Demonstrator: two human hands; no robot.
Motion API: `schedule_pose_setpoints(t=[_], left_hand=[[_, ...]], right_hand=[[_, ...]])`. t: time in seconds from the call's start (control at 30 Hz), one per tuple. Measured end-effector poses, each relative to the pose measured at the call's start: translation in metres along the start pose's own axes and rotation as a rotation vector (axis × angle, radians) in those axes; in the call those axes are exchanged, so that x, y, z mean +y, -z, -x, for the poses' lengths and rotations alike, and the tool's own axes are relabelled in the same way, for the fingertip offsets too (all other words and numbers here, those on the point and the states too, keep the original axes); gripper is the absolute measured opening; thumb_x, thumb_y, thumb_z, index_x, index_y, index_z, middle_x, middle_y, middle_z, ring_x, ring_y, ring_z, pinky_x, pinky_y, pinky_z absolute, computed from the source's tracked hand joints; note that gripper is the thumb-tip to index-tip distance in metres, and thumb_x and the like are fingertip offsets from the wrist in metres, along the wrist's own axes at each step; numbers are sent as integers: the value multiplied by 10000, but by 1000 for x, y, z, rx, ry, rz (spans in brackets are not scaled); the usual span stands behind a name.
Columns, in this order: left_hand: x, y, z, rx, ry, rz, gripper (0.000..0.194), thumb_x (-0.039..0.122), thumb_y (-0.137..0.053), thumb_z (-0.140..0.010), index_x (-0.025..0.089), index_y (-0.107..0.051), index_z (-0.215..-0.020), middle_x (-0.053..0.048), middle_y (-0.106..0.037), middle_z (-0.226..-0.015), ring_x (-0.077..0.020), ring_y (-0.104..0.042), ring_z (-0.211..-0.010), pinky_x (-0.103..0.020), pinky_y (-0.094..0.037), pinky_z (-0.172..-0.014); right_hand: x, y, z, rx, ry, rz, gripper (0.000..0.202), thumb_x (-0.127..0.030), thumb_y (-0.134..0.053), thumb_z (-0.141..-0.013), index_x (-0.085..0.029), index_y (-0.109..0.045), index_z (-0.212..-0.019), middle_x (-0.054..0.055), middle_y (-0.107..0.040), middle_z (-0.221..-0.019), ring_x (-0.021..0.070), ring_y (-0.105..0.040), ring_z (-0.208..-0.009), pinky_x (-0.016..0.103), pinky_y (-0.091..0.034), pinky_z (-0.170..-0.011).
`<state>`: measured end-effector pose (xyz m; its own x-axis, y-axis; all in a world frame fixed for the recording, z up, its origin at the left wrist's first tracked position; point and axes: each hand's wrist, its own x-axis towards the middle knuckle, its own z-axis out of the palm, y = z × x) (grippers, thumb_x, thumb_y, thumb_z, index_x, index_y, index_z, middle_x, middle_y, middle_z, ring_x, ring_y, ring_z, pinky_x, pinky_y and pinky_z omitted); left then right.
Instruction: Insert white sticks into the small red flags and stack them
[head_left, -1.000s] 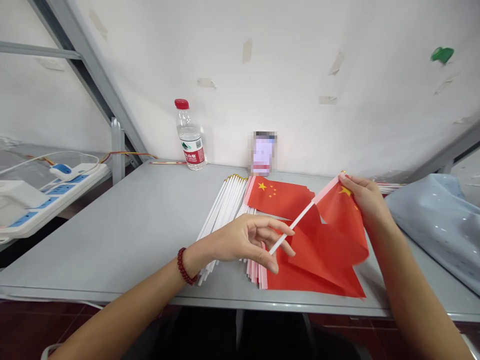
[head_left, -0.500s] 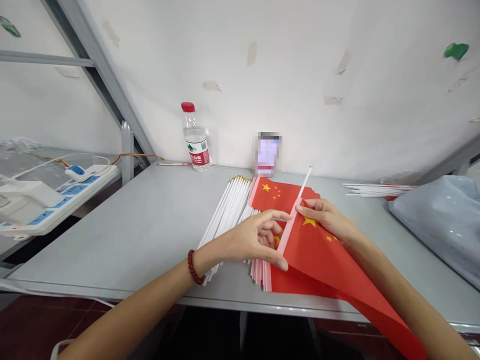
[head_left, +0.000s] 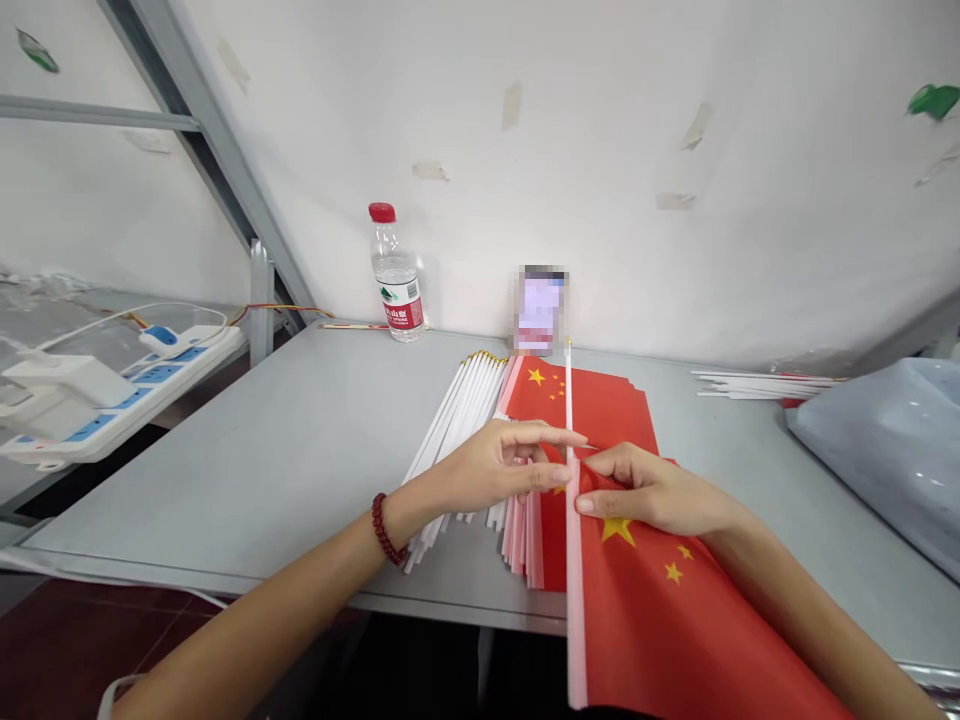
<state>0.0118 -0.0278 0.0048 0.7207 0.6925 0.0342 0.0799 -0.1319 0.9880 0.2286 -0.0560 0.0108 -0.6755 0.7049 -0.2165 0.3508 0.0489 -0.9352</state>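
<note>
A red flag with yellow stars hangs over the table's front edge, its pale sleeve running upright along a white stick with a gold tip. Thumb and fingers of my right hand pinch this flag beside the sleeve. My left hand, wearing a dark red bead bracelet, is at the stick from the left; its index finger crosses the stick and its thumb tip is by the sleeve, with a gap between them. Beneath lies a stack of red flags. Left of that, white sticks with gold tips lie in a bundle.
A water bottle and a phone with a blurred screen stand against the wall. More white sticks and a grey plastic bag lie right on the grey table. A power strip is at left.
My right hand has moved down and slightly left with the flag, and the stick has swung from slanted to upright. My left thumb has risen towards its index finger.
</note>
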Motion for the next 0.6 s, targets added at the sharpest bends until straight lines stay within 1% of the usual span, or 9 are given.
schedule_pose_setpoints(t=[0.13, 0.2, 0.27, 0.3, 0.37, 0.47, 0.5, 0.53, 0.6], left_hand=[[-4, 10, -4, 252, -51, 28, 318, 349, -658, -778, 233, -681, -1073, -25, -652, -880, -76, -513, -647, -217, -448, -605], [-5, 15, -6, 303, -69, 52, 300, 325, -668, -769, 231, -693, -1053, -33, -667, -932, -79, -528, -660, -222, -461, -626], [-5, 19, -8, 330, -69, 75, 298, 306, -681, -754, 218, -699, -1038, -44, -675, -959, -92, -548, -678, -234, -474, -636], [-5, 21, -9, 380, -79, 90, 293, 297, -692, -740, 207, -704, -1019, -49, -678, -966, -99, -560, -695, -235, -478, -639], [-3, 30, -10, 568, -141, 146, 262, 271, -713, -708, 185, -708, -955, -49, -681, -937, -115, -586, -752, -227, -480, -652], [1, 52, -7, 935, -306, 271, 166, 204, -716, -671, 176, -681, -831, -6, -651, -780, -110, -608, -773, -199, -464, -652], [3, 60, -4, 996, -330, 272, 145, 180, -711, -658, 175, -668, -797, 7, -633, -750, -102, -606, -744, -192, -454, -626], [4, 68, -2, 1011, -312, 242, 124, 176, -698, -658, 172, -658, -776, 12, -621, -731, -98, -595, -701, -194, -444, -592], [3, 77, 1, 948, -170, 70, 102, 191, -655, -676, 160, -662, -772, 4, -607, -665, -108, -565, -620, -213, -422, -531]], right_hand=[[-2, -10, 0, -183, 13, 91, 461, -434, -625, -818, -180, -340, -560, -79, -310, -523, 53, -265, -468, 218, -231, -440], [-2, -15, 0, -280, 48, 117, 455, -412, -634, -816, -175, -352, -550, -75, -344, -511, 50, -291, -460, 209, -240, -429], [-1, -20, -1, -330, 85, 143, 460, -394, -635, -821, -173, -343, -544, -82, -336, -485, 44, -276, -439, 201, -225, -413], [0, -22, -1, -355, 100, 157, 468, -388, -638, -821, -174, -330, -541, -85, -332, -474, 41, -271, -429, 198, -217, -406], [2, -25, 0, -418, 126, 184, 488, -383, -650, -814, -176, -303, -539, -88, -332, -456, 38, -270, -411, 191, -210, -394], [4, -26, 2, -486, 180, 210, 511, -394, -666, -802, -177, -280, -546, -91, -304, -454, 40, -250, -408, 190, -206, -393], [4, -25, 3, -489, 201, 218, 521, -403, -667, -800, -177, -271, -548, -92, -279, -457, 43, -229, -412, 193, -201, -396], [3, -24, 4, -488, 218, 225, 531, -414, -663, -802, -179, -260, -550, -92, -258, -462, 46, -211, -419, 196, -197, -400], [1, -21, 6, -492, 226, 223, 545, -447, -642, -811, -183, -241, -553, -90, -256, -468, 48, -214, -424, 196, -201, -405]])
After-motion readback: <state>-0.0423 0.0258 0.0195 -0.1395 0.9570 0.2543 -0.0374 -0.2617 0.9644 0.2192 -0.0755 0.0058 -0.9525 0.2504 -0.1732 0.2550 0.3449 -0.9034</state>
